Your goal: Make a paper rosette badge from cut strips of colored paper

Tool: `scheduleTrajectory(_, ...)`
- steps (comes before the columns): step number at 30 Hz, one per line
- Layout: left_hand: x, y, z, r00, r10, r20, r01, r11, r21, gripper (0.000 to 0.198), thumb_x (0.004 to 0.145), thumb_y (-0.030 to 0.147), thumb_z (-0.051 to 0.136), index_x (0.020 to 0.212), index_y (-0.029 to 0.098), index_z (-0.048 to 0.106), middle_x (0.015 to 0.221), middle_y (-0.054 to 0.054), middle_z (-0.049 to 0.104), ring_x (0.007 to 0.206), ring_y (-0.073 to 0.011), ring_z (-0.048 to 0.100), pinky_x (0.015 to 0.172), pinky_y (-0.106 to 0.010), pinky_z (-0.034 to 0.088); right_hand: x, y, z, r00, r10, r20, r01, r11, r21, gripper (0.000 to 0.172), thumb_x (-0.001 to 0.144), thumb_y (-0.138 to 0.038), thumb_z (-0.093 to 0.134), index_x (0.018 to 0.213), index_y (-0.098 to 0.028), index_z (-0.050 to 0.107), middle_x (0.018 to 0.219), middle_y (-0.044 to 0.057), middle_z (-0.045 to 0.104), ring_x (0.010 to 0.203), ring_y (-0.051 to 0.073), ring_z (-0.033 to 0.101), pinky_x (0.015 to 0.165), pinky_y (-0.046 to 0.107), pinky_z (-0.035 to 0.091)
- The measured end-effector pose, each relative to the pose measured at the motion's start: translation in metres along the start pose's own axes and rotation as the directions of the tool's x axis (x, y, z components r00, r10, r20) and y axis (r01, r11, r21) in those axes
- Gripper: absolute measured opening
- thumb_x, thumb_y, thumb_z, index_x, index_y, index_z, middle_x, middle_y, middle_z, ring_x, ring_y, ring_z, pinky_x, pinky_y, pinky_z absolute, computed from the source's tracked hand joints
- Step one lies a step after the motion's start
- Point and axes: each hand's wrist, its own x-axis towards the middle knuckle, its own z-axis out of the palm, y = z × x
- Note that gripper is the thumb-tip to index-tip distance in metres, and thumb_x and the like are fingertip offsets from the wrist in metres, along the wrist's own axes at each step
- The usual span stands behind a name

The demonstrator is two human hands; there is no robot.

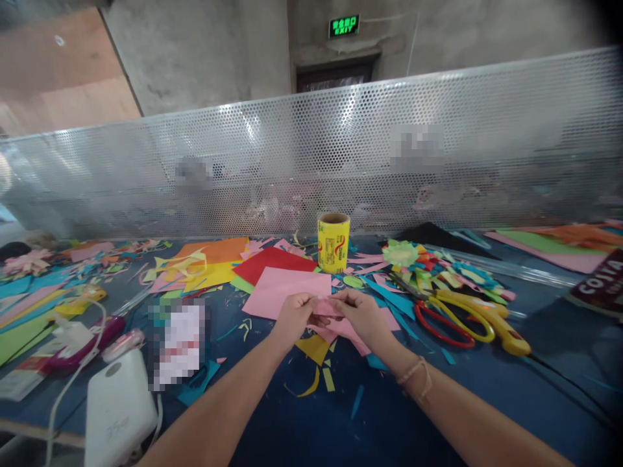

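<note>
Both of my hands pinch one small strip of pink paper point(327, 307) between them, over the middle of the blue table. My left hand point(298, 314) grips its left end, and my right hand point(357, 311) has the right end, with a thin band on that wrist. Under and behind the fingers lie larger sheets: a pink sheet point(277, 288), a red sheet point(272, 261) and a yellow sheet point(211, 275). Yellow scraps point(314, 348) lie just below my hands. The fingers partly hide the held strip.
A yellow cardboard tube point(333, 243) stands behind my hands. To the right are scissors point(452, 324), a yellow glue gun point(503, 324) with a cord and a pile of paper cuttings point(448, 269). A white power bank point(119, 405) lies left. A perforated metal screen point(311, 149) borders the table's back.
</note>
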Motion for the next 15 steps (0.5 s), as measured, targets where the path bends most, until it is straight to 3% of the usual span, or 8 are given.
scheduleTrajectory(9, 0.0, -0.002, 0.0, 0.999, 0.031, 0.026, -0.03, 0.999, -0.034, 0.029, 0.07, 0.042, 0.057, 0.069, 0.013, 0.056, 0.055, -0.002, 0.061, 0.051, -0.0151, 0.06, 0.057, -0.028, 0.048, -0.004, -0.012, 0.002, 1.0, 0.004, -0.017, -0.005, 0.999, -0.053, 0.034, 0.054, -0.048, 0.067, 0.06, -0.017, 0.057, 0.054, 0.0, 0.056, 0.048, 0.011, 0.049, 0.048, 0.026, 0.044)
scheduleTrajectory(15, 0.002, -0.001, 0.0, 0.999, 0.042, -0.023, -0.043, 0.998, -0.041, 0.03, 0.067, 0.044, 0.061, 0.068, 0.014, 0.054, 0.055, -0.001, 0.059, 0.052, -0.0149, 0.06, 0.059, -0.027, 0.049, -0.001, 0.0, -0.002, 1.0, -0.023, 0.01, 0.024, 0.997, -0.077, 0.026, 0.057, -0.034, 0.064, 0.076, -0.016, 0.061, 0.062, 0.001, 0.06, 0.054, 0.013, 0.055, 0.054, 0.027, 0.047)
